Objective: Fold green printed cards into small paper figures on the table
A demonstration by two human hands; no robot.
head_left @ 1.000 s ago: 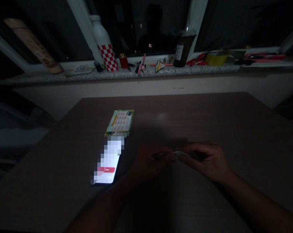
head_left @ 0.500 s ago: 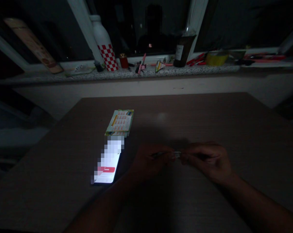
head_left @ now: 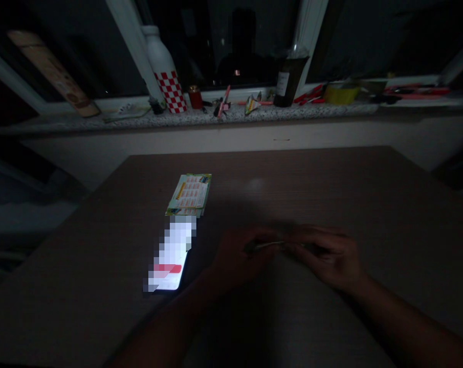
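Observation:
The scene is very dark. My left hand [head_left: 237,258] and my right hand [head_left: 329,255] meet just above the wooden table [head_left: 331,184], fingertips pinched together on a small thin pale item [head_left: 271,246] that I cannot make out. Both hands are closed in a pinch. A lit phone [head_left: 172,255] lies face up to the left of my left hand. Beyond the phone lies a green and yellow printed card pack [head_left: 191,194].
A stone window sill [head_left: 200,116] runs along the back with a red-and-white checked bottle [head_left: 166,71], a dark glass bottle [head_left: 288,76], a small red can [head_left: 195,96], a yellow tape roll [head_left: 340,93] and red pens. A tall tube [head_left: 50,71] leans at the far left.
The hands have drawn slightly closer over the small item, and its pale part, visible between the fingertips before, is now mostly covered. Phone and card pack have not moved.

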